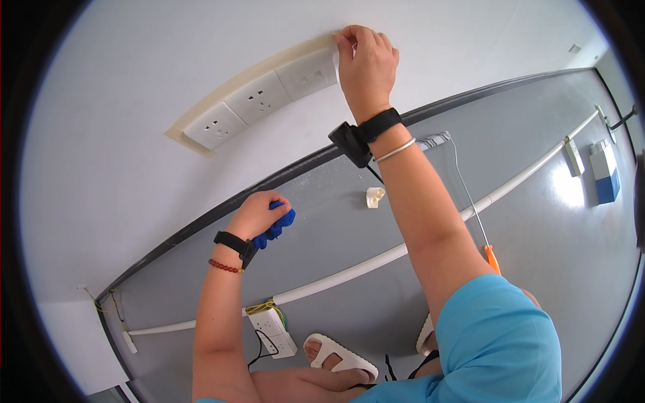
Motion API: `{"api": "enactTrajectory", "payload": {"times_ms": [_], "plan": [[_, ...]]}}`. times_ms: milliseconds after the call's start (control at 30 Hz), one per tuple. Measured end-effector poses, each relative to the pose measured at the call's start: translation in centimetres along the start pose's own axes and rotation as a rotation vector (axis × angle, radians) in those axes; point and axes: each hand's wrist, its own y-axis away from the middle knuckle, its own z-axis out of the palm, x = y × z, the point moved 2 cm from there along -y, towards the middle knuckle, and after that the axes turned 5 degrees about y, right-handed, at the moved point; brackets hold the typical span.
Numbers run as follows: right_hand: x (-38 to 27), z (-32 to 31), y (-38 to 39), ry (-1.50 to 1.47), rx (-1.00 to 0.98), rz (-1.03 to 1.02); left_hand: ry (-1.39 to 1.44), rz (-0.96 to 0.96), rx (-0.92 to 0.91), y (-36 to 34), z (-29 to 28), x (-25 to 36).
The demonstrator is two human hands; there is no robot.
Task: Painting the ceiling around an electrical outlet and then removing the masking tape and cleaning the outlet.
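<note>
My right hand (368, 67) is raised to the white wall at the upper right corner of a row of white wall sockets (257, 97). Its thumb and fingertips are pinched on the end of the beige masking tape (222, 92) that runs along the sockets' top edge and around their left end. Lower and to the left, my left hand (254, 213) is closed around a crumpled blue cloth (274, 230), held away from the wall above the grey floor. Part of the cloth is hidden by the fingers.
On the floor lie a crumpled cream wad (374, 197), a paint roller (433, 140) with an orange handle (492, 258), and a long white conduit (349, 272). A floor socket box (274, 332) with wires sits near my sandal (339, 357). A blue-and-white box (606, 173) stands far right.
</note>
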Motion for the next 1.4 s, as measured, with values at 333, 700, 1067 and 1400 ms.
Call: {"api": "enactTrajectory", "payload": {"times_ms": [333, 700, 1067, 1400], "plan": [[-5.2, -3.3, 5.8, -0.251, -0.393, 0.273, 0.07, 0.084, 0.155, 0.8, -1.7, 1.3], [-11.2, -5.5, 12.6, -0.401, -0.774, 0.073, 0.527, 0.217, 0.336, 3.2, -7.5, 0.5], [-14.3, -7.1, 18.8, -0.5, -1.005, -0.161, 0.581, 0.126, 0.401, 6.9, -11.6, -1.1], [-14.7, -8.0, 21.1, -0.551, -1.065, -0.222, 0.539, 0.144, 0.422, 6.7, -12.0, -1.6]]}}
